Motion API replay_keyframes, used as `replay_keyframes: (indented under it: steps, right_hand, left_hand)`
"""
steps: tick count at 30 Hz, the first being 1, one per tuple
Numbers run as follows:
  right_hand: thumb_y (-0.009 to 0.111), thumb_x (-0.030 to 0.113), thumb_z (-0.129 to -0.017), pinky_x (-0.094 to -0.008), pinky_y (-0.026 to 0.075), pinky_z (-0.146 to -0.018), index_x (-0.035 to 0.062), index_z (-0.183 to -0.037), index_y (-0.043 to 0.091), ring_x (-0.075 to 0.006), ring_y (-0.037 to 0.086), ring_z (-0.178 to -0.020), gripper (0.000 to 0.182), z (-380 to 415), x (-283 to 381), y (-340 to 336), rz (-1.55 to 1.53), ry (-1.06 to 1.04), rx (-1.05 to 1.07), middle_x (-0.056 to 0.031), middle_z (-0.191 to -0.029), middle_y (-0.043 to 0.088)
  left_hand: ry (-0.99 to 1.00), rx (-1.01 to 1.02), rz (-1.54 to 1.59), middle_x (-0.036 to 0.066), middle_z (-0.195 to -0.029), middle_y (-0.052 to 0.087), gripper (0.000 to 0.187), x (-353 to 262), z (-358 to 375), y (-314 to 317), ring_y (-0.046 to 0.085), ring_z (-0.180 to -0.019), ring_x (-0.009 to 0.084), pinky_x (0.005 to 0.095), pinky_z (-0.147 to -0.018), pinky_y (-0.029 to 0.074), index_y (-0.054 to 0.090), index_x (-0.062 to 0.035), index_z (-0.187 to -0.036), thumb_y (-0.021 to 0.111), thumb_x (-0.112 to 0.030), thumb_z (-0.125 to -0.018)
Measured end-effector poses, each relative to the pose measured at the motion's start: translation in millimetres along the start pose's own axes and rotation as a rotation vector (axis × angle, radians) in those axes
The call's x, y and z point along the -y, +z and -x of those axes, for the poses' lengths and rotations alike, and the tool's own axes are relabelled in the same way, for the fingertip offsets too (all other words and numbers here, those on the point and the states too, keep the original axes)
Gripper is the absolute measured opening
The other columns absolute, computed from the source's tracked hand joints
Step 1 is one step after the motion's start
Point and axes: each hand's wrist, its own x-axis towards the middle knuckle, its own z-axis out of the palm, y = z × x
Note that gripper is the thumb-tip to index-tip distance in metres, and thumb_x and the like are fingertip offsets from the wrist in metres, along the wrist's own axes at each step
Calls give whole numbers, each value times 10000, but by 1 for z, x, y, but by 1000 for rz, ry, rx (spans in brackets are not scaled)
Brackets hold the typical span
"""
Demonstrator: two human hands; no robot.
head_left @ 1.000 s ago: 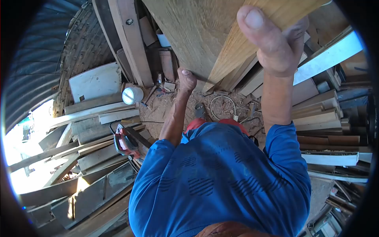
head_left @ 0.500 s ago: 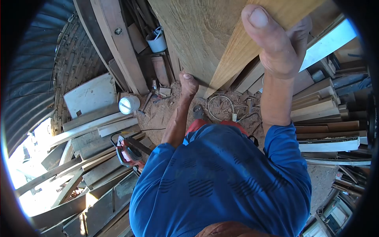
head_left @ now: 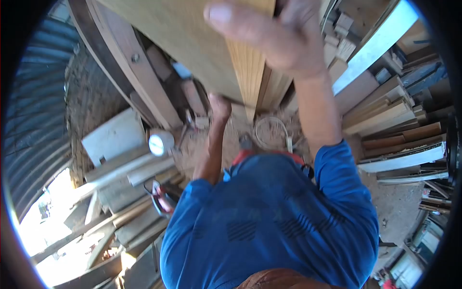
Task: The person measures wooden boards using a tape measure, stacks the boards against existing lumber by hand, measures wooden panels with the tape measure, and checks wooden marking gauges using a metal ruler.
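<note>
Corrugated wall (head_left: 36, 120) at left, littered brown floor (head_left: 189, 153), glaring daylight (head_left: 45, 236) lower left.

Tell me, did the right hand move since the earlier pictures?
Yes: the right hand has moved left, farther from the white plank at the upper right.

The broad tan wooden board (head_left: 187, 45) runs off the view's top. At its near corner, the fingers of the bare left hand (head_left: 220, 107) are out of sight. Blur smears the bare right hand (head_left: 288, 48), the blue cloth shirt's (head_left: 284, 250) lettering (head_left: 281, 217) and the red power tool (head_left: 165, 200).
</note>
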Motion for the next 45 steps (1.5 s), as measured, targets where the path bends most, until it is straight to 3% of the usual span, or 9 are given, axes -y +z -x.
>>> replay_keyframes:
  steps: [4, 5, 7, 16, 25, 27, 31, 35, 45]
  right_hand:
    - [749, 282, -832, -376, 519, -821, -55, -1142, 580, -261, 670, -928, 489, -15, -8, 2, -9, -119, -170, -210, -982, 676]
    - [736, 284, -849, -398, 518, -809, -72, -1189, 542, -284, 671, -909, 529, -15, -10, 6, 18, -158, -271, -211, -952, 674]
    - [683, 238, -889, -444, 501, -822, -96, -1290, 417, -338, 654, -928, 586, -7, -29, 12, 91, -118, -380, -256, -1012, 638]
    - [598, 109, -911, -528, 445, -876, -183, -1448, 119, -473, 539, -982, 777, 2, -65, 3, 749, 215, -366, -322, -1079, 528]
    - [574, 141, -915, -498, 432, -1001, -151, -1456, 212, -472, 498, -1209, 714, -33, -146, -38, 700, 519, -318, -387, -1266, 508]
    - [563, 185, -922, -488, 409, -1035, -110, -1475, 222, -456, 482, -1243, 713, -49, -174, -56, 1060, 551, -244, -362, -1279, 518]
    - [543, 249, -936, -462, 356, -1100, -58, -1486, 253, -427, 429, -1322, 694, -53, -200, -80, 1184, 835, -231, -311, -1332, 520]
    - [528, 318, -949, -444, 405, -1088, -18, -1500, 274, -384, 498, -1289, 694, -24, -235, -88, 970, 955, -24, -267, -1374, 517]
    - [554, 345, -898, -500, 484, -858, -7, -1016, 572, -441, 611, -984, 371, 188, -315, -67, 752, 732, 151, -257, -1013, 637]
  left_hand:
    - [269, 13, 124, 200, -903, 627, 337, 64, -27, 23, 592, -813, 408, 475, -712, 464, 583, 29, -1107, 459, -242, -950]
    - [-300, 85, 488, 147, -823, 614, 462, 34, -26, 14, 602, -755, 311, 467, -694, 473, 536, 52, -1151, 455, -374, -987]
    - [84, -37, 290, 150, -918, 596, 527, -50, -58, -18, 583, -867, 234, 443, -783, 479, 446, 64, -1262, 542, -362, -967]
    - [129, 106, 145, 302, -1232, 552, 829, -94, -133, 9, 558, -1155, 425, 452, -990, 446, 330, 70, -1377, 801, -292, -799]
    - [76, 167, 185, 323, -1298, 532, 902, -61, -185, 59, 543, -1206, 434, 437, -1008, 460, 287, 45, -1459, 780, -335, -806]
    - [76, 190, 161, 337, -1326, 508, 920, -46, -209, 76, 480, -1286, 434, 435, -1044, 433, 274, 40, -1470, 771, -362, -808]
    - [4, 203, -145, 352, -1504, 263, 995, -38, -215, 103, 180, -1436, 481, 525, -1177, 187, 205, 14, -1511, 752, -436, -811]
    - [-1, 289, -100, 348, -1525, 186, 1080, -55, -217, 113, 187, -1430, 487, 542, -1182, 152, 119, 28, -1521, 771, -436, -796]
    - [-24, 157, -25, 362, -1496, 203, 1351, -146, -293, 107, 218, -1410, 487, 541, -1166, 218, -52, -1, -1529, 861, -487, -660]
